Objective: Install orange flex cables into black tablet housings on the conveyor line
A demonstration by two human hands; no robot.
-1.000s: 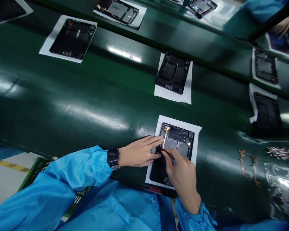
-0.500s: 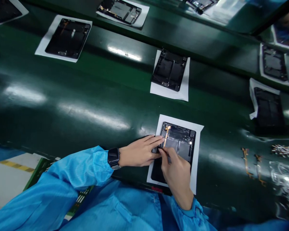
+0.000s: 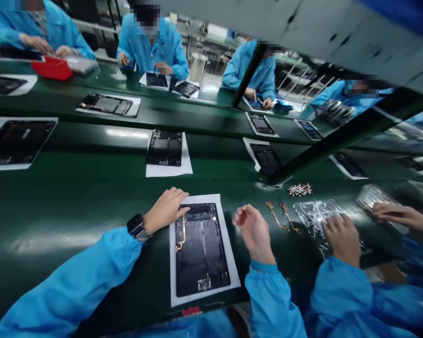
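A black tablet housing (image 3: 204, 253) lies on a white sheet (image 3: 231, 263) in front of me. An orange flex cable (image 3: 184, 230) runs along its upper left side. My left hand (image 3: 165, 210), with a watch on the wrist, rests at the housing's top left corner. Its fingers are stretched out and the thumb reaches over the edge. To the right of the sheet, my right hand (image 3: 254, 232) is raised, apart from the housing. Its fingers are loosely curled, and I see nothing between them.
Two loose flex cables (image 3: 277, 216) lie right of my right hand, near a pile of small parts (image 3: 299, 189). A co-worker's hand (image 3: 343, 239) is over a clear plastic tray (image 3: 317, 211). A dark green post (image 3: 324, 141) slants across the bench. More housings on sheets (image 3: 165, 149) lie beyond.
My right hand has left the housing and moved to its right. My left hand has shifted to the top left corner. The view has tilted up, bringing co-workers into sight.
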